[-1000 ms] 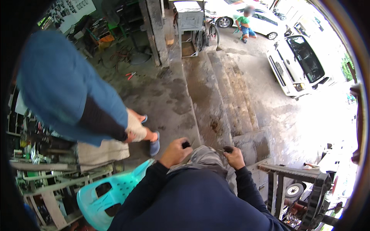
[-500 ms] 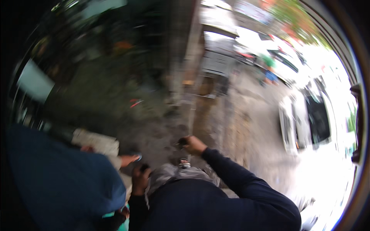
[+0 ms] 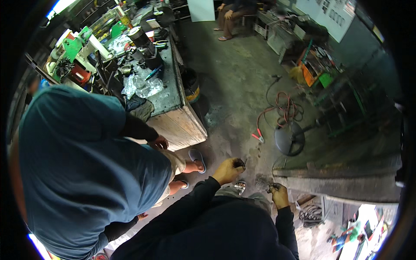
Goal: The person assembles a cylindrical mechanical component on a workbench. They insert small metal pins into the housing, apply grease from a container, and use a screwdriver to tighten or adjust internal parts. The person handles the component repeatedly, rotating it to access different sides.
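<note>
Low in front of my body, my left hand [image 3: 229, 170] is closed, its fingertips pinched on a small thin dark piece [image 3: 245, 163] that sticks up past them. My right hand [image 3: 280, 196] is to the right of it and a little lower. Its fingers are curled round a small dark object [image 3: 271, 187], too small and too covered to name. The two hands are apart, held above the grey floor. Dark marks show on the fingers of both hands. Dark long sleeves cover my forearms.
A co-worker in a blue-green shirt [image 3: 91, 151] stands close on my left, beside a cluttered workbench [image 3: 186, 123]. Red and black cables with clamps [image 3: 284, 110] and a dark round stand [image 3: 289, 138] are ahead. A low ledge [image 3: 338, 187] runs along the right. Someone sits far back [image 3: 227, 19].
My view has swung left from the bright street to the workshop inside, so the cables and ledge shift rightward. Both hands remain closed, and the left is now higher than the right.
</note>
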Tool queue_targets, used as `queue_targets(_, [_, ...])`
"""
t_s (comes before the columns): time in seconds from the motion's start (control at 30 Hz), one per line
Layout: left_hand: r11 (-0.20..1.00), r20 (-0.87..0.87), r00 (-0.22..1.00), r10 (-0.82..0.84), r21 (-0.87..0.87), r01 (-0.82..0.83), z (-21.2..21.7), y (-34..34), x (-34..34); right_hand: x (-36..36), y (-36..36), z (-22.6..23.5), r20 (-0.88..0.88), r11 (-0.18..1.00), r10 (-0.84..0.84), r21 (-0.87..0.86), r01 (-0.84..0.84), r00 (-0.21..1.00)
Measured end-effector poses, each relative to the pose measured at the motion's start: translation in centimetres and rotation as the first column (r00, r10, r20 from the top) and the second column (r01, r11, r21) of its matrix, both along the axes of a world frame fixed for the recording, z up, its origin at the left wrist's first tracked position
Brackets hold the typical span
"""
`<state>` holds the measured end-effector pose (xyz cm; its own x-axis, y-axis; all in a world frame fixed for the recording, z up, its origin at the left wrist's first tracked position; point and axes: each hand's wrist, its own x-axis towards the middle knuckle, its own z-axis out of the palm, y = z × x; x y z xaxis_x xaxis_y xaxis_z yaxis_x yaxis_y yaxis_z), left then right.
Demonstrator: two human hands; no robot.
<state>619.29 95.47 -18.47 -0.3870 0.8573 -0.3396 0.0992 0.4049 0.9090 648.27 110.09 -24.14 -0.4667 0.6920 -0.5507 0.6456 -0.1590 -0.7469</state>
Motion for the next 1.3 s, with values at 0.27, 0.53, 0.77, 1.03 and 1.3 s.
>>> queue_targets(0.27, [0.872,-0.045,0.871,0.489,0.03,-0.488,2.1,8.1,-11.6,-22.1,20.2,-0.9,-0.175,0.94,0.334,0.137,-0.313,0.926])
queue_targets(0.53, [0.281,-0.17,0.283,0.944,-0.037,-0.959,-0.2,8.2,-26.2,-44.0,32.5,-1.0,-0.183,0.833,0.505,-0.153,-0.532,0.843])
queue_targets(0.77, [0.048,-0.582,0.071,0.81,-0.055,-0.997,5.1,9.4,-40.6,-61.2,39.3,1.9,-0.154,0.594,0.789,-0.055,-0.802,0.595])
queue_targets(1.03, [-0.018,-0.839,0.061,0.54,-0.084,-0.996,-0.2,9.2,-54.1,-79.8,38.9,2.9,-0.159,0.547,0.822,-0.05,-0.836,0.547])
queue_targets(1.3, [-0.207,-0.824,0.076,0.562,-0.228,-0.951,2.0,9.4,-56.8,-94.7,34.9,5.3,-0.214,0.275,0.931,-0.116,-0.955,0.294])
